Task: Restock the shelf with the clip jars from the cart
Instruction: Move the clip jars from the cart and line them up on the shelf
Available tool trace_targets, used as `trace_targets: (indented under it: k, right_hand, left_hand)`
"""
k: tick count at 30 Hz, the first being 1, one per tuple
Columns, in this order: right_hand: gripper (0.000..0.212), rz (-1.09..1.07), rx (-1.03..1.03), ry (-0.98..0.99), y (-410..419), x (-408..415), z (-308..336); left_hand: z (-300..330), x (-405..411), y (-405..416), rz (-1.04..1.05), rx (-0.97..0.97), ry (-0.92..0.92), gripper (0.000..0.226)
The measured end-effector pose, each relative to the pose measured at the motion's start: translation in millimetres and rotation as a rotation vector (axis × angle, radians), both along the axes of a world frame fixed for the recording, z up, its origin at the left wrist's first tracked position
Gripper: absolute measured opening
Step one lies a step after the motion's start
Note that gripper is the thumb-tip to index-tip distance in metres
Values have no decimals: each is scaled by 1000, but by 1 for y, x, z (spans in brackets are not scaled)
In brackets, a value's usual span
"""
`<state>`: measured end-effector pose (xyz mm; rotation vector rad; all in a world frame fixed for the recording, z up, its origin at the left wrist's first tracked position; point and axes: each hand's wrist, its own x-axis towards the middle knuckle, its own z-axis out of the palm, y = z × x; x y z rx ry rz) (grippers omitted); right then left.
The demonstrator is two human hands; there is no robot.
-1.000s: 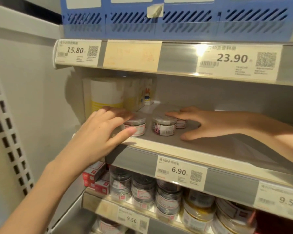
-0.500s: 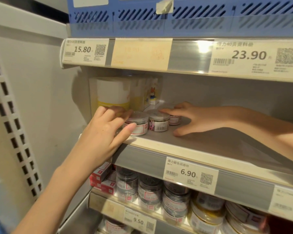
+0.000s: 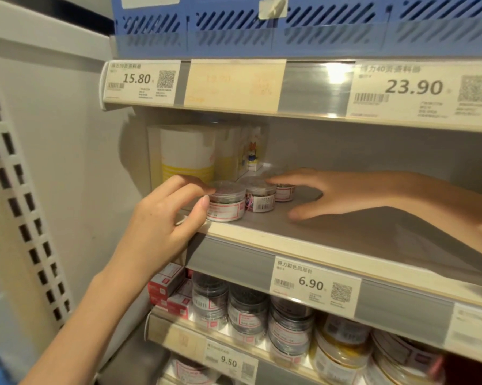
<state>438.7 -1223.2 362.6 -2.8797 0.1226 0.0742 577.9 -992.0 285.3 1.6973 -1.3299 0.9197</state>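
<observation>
Three small clear clip jars stand in a row on the middle shelf (image 3: 303,240), near its left end. My left hand (image 3: 162,220) holds the front jar (image 3: 226,202), thumb on its label and fingers curled over its lid. My right hand (image 3: 326,194) reaches in from the right with straight fingers. Its fingertips touch the lid of the middle jar (image 3: 259,197). The rear jar (image 3: 284,192) sits partly hidden behind those fingers.
White and yellow boxes (image 3: 187,154) stand at the shelf's back left. The lower shelf holds several stacked clip jars (image 3: 248,312) and red boxes (image 3: 167,284). A perforated white upright (image 3: 20,195) is at the left. Blue baskets (image 3: 289,20) sit overhead.
The middle jar has slid left against the front jar, pushed by my right hand. My left hand has stayed on the front jar. The camera has moved closer.
</observation>
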Motion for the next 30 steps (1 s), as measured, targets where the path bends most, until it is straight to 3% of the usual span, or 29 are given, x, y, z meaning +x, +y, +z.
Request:
trace_targets:
  k: [30]
  right_hand:
    - [72, -34, -62, -16, -12, 43, -1]
  left_hand:
    - [-5, 1, -5, 47, -10, 53, 32]
